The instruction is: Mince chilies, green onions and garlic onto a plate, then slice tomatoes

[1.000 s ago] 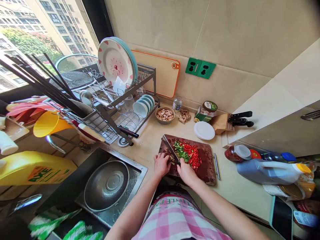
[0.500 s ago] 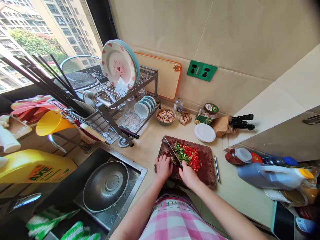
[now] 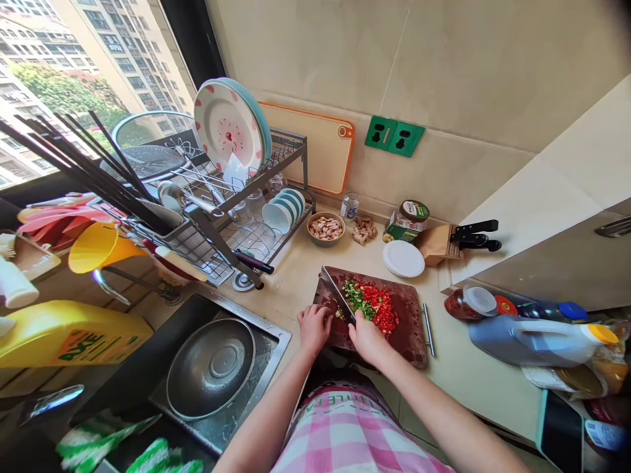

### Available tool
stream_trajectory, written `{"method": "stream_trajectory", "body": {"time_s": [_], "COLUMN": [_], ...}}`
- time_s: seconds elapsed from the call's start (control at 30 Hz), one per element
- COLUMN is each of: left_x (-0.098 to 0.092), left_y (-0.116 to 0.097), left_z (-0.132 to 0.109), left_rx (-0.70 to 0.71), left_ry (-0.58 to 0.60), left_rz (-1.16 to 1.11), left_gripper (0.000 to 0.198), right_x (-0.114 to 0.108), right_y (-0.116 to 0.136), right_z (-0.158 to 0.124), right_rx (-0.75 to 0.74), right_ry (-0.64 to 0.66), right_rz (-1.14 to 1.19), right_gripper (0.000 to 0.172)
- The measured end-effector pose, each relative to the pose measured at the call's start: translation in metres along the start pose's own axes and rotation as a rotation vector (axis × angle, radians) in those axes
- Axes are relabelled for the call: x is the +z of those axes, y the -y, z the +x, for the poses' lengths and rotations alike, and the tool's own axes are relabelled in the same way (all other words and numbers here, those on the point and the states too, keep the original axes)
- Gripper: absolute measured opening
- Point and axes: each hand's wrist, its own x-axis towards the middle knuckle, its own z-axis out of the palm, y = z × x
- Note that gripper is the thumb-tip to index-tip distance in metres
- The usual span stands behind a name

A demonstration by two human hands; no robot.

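A dark red-brown cutting board [image 3: 409, 322] lies on the beige counter in front of me. On it sits a heap of chopped green and red peppers [image 3: 372, 303]. My right hand [image 3: 365, 338] grips the handle of a cleaver [image 3: 336, 293], whose blade points up-left over the board's left part. My left hand [image 3: 314, 326] is curled, fingers bent down on a small piece of food at the board's left edge, right beside the blade. What exactly it presses is too small to name.
A sink [image 3: 246, 387] with a steel pan [image 3: 211, 368] lies left. A dish rack [image 3: 236, 217] stands behind it. Bowl of garlic [image 3: 325, 227], ginger [image 3: 363, 230], jar [image 3: 407, 220], white lid [image 3: 403, 258] and knife block [image 3: 444, 242] line the back. Bottles [image 3: 532, 335] lie at right.
The hands and cleaver stay on the board with only small shifts; the left hand has edged slightly left of the blade. The view wobbles a little.
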Motion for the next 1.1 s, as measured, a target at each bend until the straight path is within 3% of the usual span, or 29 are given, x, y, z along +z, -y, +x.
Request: {"method": "stream_trajectory", "body": {"time_s": [0.23,0.47,0.57,0.73,0.87,1.1], "left_x": [-0.021,-0.015,-0.013,-0.013,-0.009,-0.001], "left_y": [0.020,0.020,0.022,0.026,0.019,0.002], "left_z": [-0.041,-0.090,-0.096,-0.100,-0.103,-0.097], "left_rx": [-0.040,-0.021,-0.028,-0.061,-0.051,-0.023], "left_ry": [-0.070,-0.041,-0.034,-0.009,0.021,0.102], "left_rz": [-0.146,-0.287,-0.322,-0.358,-0.364,-0.359], "left_gripper": [0.017,0.018,0.018,0.021,0.018,0.017], "right_x": [0.003,0.006,0.008,0.038,0.049,0.041], "right_y": [0.005,-0.005,-0.011,-0.002,-0.012,-0.053], "right_z": [0.001,0.001,-0.003,-0.012,-0.007,-0.007], "right_rx": [0.015,0.003,-0.041,-0.101,0.031,0.160], "right_ry": [-0.007,-0.015,-0.041,-0.060,-0.089,-0.129], "right_rz": [0.019,0.076,0.126,0.310,0.411,0.550], "right_gripper": [0.026,0.025,0.021,0.018,0.022,0.023]}}
